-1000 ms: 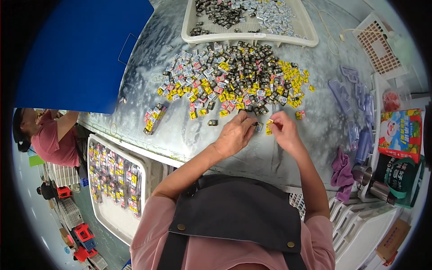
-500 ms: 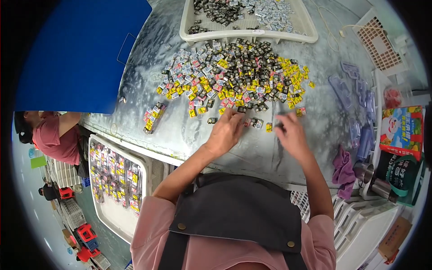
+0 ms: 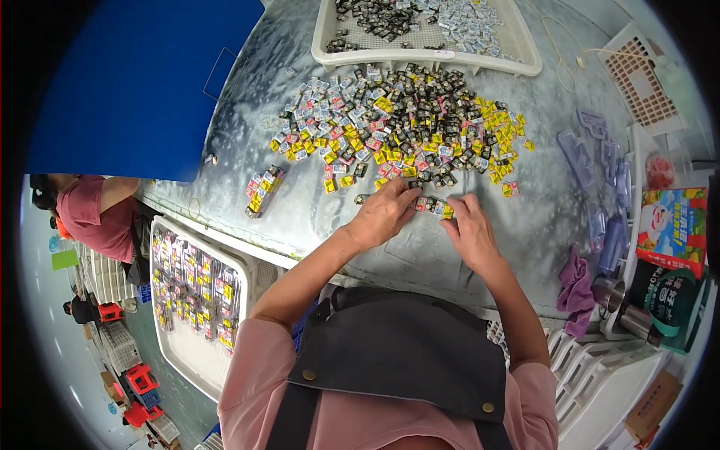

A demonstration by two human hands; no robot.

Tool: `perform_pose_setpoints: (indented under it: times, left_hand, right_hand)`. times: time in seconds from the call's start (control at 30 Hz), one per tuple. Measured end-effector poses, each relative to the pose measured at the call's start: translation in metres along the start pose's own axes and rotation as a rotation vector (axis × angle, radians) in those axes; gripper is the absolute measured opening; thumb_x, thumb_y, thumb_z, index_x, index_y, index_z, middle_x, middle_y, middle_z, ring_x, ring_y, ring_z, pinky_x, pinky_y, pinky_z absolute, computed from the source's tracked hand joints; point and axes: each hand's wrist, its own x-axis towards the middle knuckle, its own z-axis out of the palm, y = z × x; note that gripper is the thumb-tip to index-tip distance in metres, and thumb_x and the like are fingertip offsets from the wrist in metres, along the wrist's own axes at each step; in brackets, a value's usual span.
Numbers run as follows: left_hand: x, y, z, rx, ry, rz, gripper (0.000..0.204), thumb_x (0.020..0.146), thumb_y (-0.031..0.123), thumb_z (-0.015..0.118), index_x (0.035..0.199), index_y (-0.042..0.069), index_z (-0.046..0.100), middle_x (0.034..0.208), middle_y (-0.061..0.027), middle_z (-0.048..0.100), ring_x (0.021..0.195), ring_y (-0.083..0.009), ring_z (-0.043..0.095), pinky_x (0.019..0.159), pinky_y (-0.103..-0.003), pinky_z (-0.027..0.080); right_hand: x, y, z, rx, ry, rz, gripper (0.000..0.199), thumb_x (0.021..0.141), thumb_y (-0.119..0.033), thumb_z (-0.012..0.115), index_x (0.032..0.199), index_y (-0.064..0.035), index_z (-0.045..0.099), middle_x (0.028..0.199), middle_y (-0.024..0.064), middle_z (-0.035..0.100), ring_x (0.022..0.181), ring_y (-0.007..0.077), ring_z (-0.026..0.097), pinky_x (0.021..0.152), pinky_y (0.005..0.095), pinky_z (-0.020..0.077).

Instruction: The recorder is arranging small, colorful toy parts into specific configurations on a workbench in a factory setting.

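Between my hands lies a short row of small printed blocks (image 3: 431, 206) in pink, black, white and yellow, set end to end on the grey table. My left hand (image 3: 384, 215) is closed at the row's left end, partly covering it. At the other end, my right hand (image 3: 474, 234) has its thumb and fingers closed about the yellow block (image 3: 448, 211). Just beyond my hands spreads a big loose heap of such blocks (image 3: 405, 124), black, white, pink and yellow. A packed bundle of blocks (image 3: 265, 191) lies to the left.
A white tray (image 3: 427, 58) with black and white blocks stands behind the heap. Lower left, another white tray (image 3: 196, 360) holds packed bundles. A blue panel (image 3: 135, 90) rises at left, with a person (image 3: 94, 217) beyond it. Purple plastic pieces (image 3: 577, 157) and a purple cloth (image 3: 576, 289) lie at right.
My right hand has moved slightly left and closed in on the row's right end. The yellow block, apart before, now sits against the other blocks. The view has shifted a little.
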Motion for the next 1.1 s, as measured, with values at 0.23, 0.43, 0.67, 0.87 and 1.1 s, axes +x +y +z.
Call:
perform_pose_setpoints:
  times: [0.23, 0.43, 0.67, 0.87, 1.1]
  left_hand:
    - [0.004, 0.008, 0.011, -0.021, -0.005, 0.058, 0.037, 0.085, 0.006, 0.072, 0.120, -0.001, 0.063, 0.104, -0.0175, 0.057, 0.091, -0.0344, 0.061, 0.079, -0.041, 0.052]
    - [0.008, 0.011, 0.016, -0.019, 0.024, 0.036, 0.029, 0.087, 0.006, 0.069, 0.114, -0.003, 0.065, 0.100, -0.0180, 0.056, 0.089, -0.0355, 0.062, 0.076, -0.042, 0.053]
    - [0.001, 0.007, 0.012, -0.015, 0.067, 0.039, 0.022, 0.086, 0.006, 0.070, 0.106, -0.001, 0.063, 0.103, -0.0184, 0.056, 0.091, -0.0372, 0.062, 0.077, -0.044, 0.053]
    - [-0.008, 0.013, 0.005, -0.056, 0.045, 0.030, 0.028, 0.086, 0.009, 0.072, 0.111, 0.000, 0.063, 0.104, -0.0170, 0.057, 0.093, -0.0354, 0.061, 0.081, -0.042, 0.053]
    - [-0.026, -0.002, -0.009, 0.027, 0.176, -0.066, 0.023, 0.086, 0.007, 0.070, 0.107, 0.001, 0.064, 0.105, -0.0174, 0.059, 0.090, -0.0373, 0.064, 0.077, -0.043, 0.054]
  right_hand:
    - [0.011, 0.000, -0.003, 0.075, -0.087, 0.016, 0.042, 0.087, -0.006, 0.071, 0.127, -0.0034, 0.059, 0.113, 0.0183, 0.055, 0.093, 0.0366, 0.064, 0.079, 0.0447, 0.0522]
    - [0.019, 0.007, -0.007, 0.087, -0.135, -0.043, 0.038, 0.087, -0.007, 0.071, 0.124, -0.0082, 0.063, 0.108, 0.0141, 0.055, 0.090, 0.0351, 0.064, 0.077, 0.0443, 0.0522]
    - [0.024, -0.011, -0.004, 0.016, -0.179, -0.015, 0.031, 0.087, -0.011, 0.072, 0.117, -0.0106, 0.067, 0.105, 0.0122, 0.057, 0.090, 0.0344, 0.065, 0.077, 0.0457, 0.0518]
    - [0.016, -0.016, -0.005, 0.001, -0.165, -0.058, 0.030, 0.086, -0.011, 0.073, 0.115, -0.0110, 0.067, 0.106, 0.0120, 0.058, 0.091, 0.0346, 0.065, 0.077, 0.0459, 0.0521]
    - [0.009, -0.013, -0.006, 0.075, -0.076, -0.065, 0.043, 0.083, -0.010, 0.076, 0.122, -0.0016, 0.061, 0.111, 0.0138, 0.056, 0.082, 0.0325, 0.066, 0.072, 0.0425, 0.0532]
